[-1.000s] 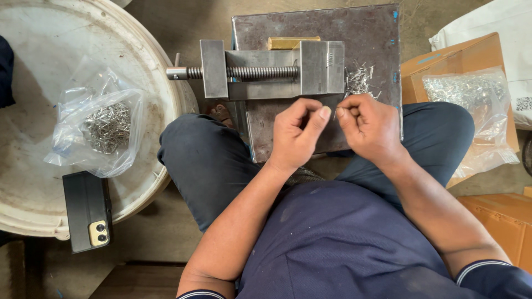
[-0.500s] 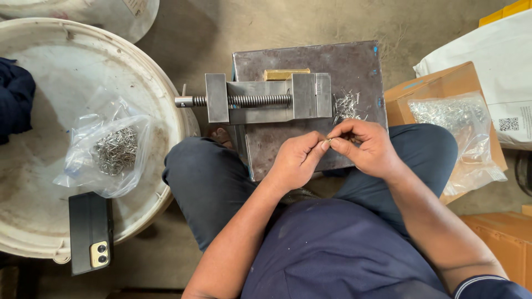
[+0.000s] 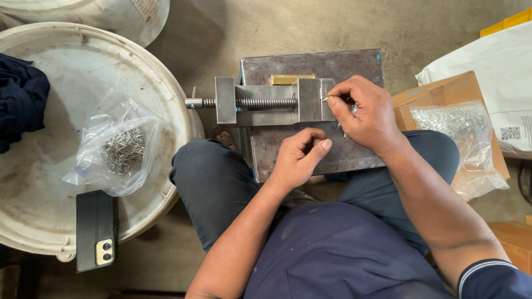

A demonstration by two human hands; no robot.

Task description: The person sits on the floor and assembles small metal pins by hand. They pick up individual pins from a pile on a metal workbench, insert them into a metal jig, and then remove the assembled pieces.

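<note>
A white tub (image 3: pixel 66 72) at the left holds a dark cloth (image 3: pixel 19 99), a clear bag (image 3: pixel 119 149) of small metal parts and a black phone (image 3: pixel 95 230), while a cardboard box (image 3: pixel 443 91) at the right carries a second bag (image 3: pixel 460 138) of parts. Between the person's knees lies a steel plate (image 3: pixel 310 66) bearing a vise (image 3: pixel 266 102) with a threaded screw. The right hand (image 3: pixel 363 116) pinches a tiny spring (image 3: pixel 323 93) against the vise's right end, thumb and forefinger closed on it; the left hand (image 3: pixel 296 158) rests loosely curled on the plate just below, and whether it holds anything cannot be told.
</note>
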